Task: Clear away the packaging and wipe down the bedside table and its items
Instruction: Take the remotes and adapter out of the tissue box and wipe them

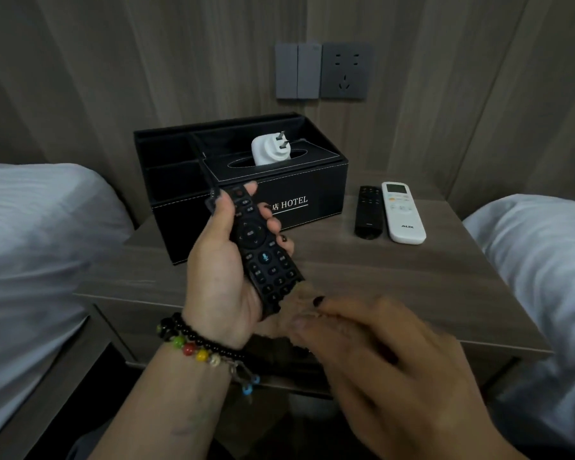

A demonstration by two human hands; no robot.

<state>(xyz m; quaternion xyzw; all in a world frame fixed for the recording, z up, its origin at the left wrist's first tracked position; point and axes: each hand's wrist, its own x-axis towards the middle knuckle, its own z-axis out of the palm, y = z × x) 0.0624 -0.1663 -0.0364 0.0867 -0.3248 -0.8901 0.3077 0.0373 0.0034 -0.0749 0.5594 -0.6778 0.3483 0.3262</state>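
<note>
My left hand (213, 277) grips a black TV remote (259, 247), buttons facing up, above the front of the wooden bedside table (379, 277). A bit of clear plastic shows at the remote's top end beside my thumb. My right hand (395, 360) is motion-blurred, and its bunched fingertips meet the remote's lower end. The blur hides whether they pinch anything. A beaded bracelet circles my left wrist.
A black HOTEL organiser box (312, 194) stands at the table's back with a white charger plug (271, 149) in its tissue slot. To its right lie a slim black remote (367, 210) and a white air-conditioner remote (402, 210). Beds flank the table, left (30, 244) and right (545, 244). A wall socket (346, 73) is above.
</note>
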